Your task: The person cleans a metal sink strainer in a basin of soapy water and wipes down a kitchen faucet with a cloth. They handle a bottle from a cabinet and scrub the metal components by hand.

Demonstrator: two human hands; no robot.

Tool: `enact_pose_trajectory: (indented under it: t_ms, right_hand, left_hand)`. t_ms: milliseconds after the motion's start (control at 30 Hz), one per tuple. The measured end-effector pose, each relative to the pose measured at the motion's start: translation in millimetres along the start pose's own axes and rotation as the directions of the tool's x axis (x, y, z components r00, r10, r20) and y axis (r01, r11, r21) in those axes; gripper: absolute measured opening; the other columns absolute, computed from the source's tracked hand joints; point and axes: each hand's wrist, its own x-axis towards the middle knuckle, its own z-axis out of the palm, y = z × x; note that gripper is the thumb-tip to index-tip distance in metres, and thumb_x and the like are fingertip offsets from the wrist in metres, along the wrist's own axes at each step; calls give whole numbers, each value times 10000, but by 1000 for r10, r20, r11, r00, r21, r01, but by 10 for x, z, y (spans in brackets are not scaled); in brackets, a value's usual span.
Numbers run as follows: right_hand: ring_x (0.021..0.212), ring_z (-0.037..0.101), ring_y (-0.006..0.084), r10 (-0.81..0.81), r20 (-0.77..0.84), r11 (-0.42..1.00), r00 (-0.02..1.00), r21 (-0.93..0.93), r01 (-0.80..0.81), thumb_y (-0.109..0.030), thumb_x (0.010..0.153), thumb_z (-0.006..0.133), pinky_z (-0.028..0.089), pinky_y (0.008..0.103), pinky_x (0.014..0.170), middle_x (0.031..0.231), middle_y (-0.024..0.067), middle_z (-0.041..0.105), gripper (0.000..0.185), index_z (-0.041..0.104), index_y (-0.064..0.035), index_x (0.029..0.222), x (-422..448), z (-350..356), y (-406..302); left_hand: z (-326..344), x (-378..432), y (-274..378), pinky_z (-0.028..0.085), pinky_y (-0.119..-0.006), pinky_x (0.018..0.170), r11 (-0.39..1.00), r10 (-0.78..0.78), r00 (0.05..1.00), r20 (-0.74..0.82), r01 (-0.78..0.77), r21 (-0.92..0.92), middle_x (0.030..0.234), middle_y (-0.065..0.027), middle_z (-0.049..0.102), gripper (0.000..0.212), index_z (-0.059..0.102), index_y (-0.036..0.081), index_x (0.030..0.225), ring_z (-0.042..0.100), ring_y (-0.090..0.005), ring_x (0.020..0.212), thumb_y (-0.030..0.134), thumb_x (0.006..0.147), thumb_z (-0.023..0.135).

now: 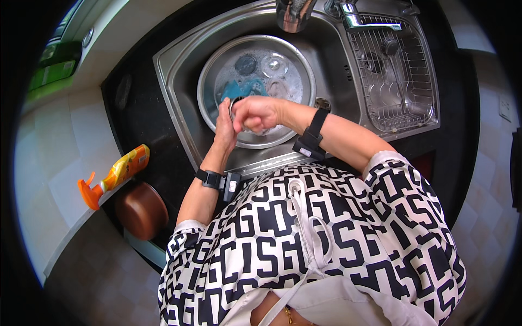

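A round steel basin (308, 77) of soapy water stands in the sink. Over its near left part, my left hand (225, 124) grips a small round item with a metallic rim (233, 109); what it is exactly I cannot tell. My right hand (259, 113) is bent over the same item with its fingers curled, and whether it holds anything is hidden. Just beyond my hands a blue cloth (244, 87) lies in the suds. Farther back in the water are a clear glass lid (274, 65) and a dark round piece (245, 65). A pale item (277, 87) shows under the foam.
A chrome faucet (355, 18) and a shiny cylindrical vessel (294, 16) are at the back. On the right, a wire rack (401, 98) sits in the smaller sink bowl. An orange spray bottle (126, 165) and a brown pot (142, 211) are at left.
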Motion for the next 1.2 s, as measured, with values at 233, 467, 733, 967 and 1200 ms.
enact_pose_trajectory:
  t_ms: [233, 467, 733, 967, 1200]
  right_hand:
    - [389, 446, 80, -106, -171, 901, 980, -432, 23, -42, 772, 522, 328, 236, 345, 764, 115, 653, 714, 274, -91, 1440, -221, 266, 94]
    - [803, 670, 282, -364, 46, -498, 930, -854, -152, -140, 778, 569, 505, 383, 670, 846, 163, 671, 413, 533, -113, 1189, -55, 110, 174]
    - [398, 462, 109, -30, -50, 937, 998, -350, 11, -4, 709, 598, 367, 275, 375, 789, 126, 662, 752, 321, -95, 1403, -61, 208, 67]
    - [640, 666, 293, -572, -69, -291, 818, -915, -281, -199, 826, 578, 495, 360, 529, 846, 144, 676, 599, 348, -251, 1377, 93, 82, 319]
    - [587, 653, 274, -360, -177, -32, 916, -979, -201, -69, 792, 541, 487, 351, 479, 703, 162, 649, 350, 466, 11, 1125, 140, 166, 215]
  left_hand:
    - [12, -24, 155, 467, -312, 725, 985, -40, 996, 76, 52, -167, 931, -26, 639, 510, 602, 112, 1020, 581, -168, 796, 559, 904, 384]
    - [-125, 36, 131, 339, -277, 461, 977, -212, 977, 14, 211, 22, 702, 26, 581, 482, 605, 162, 879, 474, -129, 528, 590, 876, 380]
    - [-140, 7, 219, 457, -424, 904, 981, -115, 988, 107, 130, -147, 1123, -134, 605, 613, 556, 32, 1148, 586, -276, 1000, 566, 899, 387]
    - [-91, -120, 18, 354, -288, 483, 984, -151, 988, -28, 148, -99, 665, 16, 533, 491, 565, 164, 845, 448, -127, 516, 599, 892, 343]
    - [-104, 75, -2, 420, -295, 548, 999, 38, 996, -85, -39, -12, 812, -17, 624, 498, 597, 126, 937, 564, -155, 635, 561, 904, 354]
